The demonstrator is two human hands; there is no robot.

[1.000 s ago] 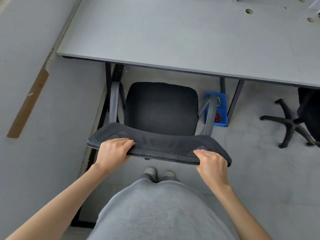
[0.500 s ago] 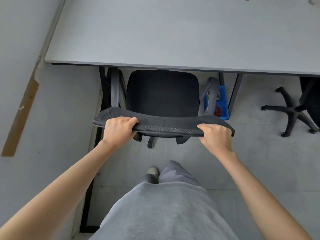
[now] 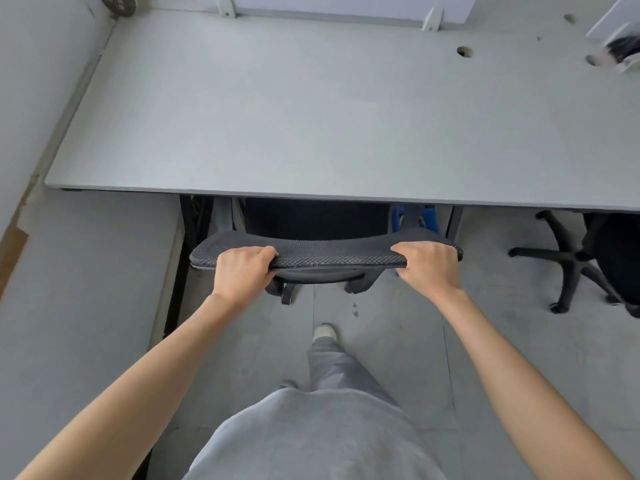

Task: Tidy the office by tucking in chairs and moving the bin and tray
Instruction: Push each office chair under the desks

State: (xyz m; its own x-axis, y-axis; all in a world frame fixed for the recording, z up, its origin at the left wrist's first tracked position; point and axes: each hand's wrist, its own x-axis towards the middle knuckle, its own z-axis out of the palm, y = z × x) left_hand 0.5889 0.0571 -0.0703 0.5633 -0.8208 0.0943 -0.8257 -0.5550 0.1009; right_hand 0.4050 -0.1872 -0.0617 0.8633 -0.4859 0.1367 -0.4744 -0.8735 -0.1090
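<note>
Both hands, left hand [image 3: 242, 271] and right hand [image 3: 427, 266], grip the chair [image 3: 325, 252] back; its seat sits mostly under the desk [image 3: 311, 116]. A second chair [image 3: 595, 261] right of the desk seems untucked.

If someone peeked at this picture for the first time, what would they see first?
Probably the two bare hands, the left hand and the right hand, gripping the top of a black mesh chair back in the middle. The chair's seat is mostly under the big grey desk. Another chair's black wheeled base shows at the right.
</note>
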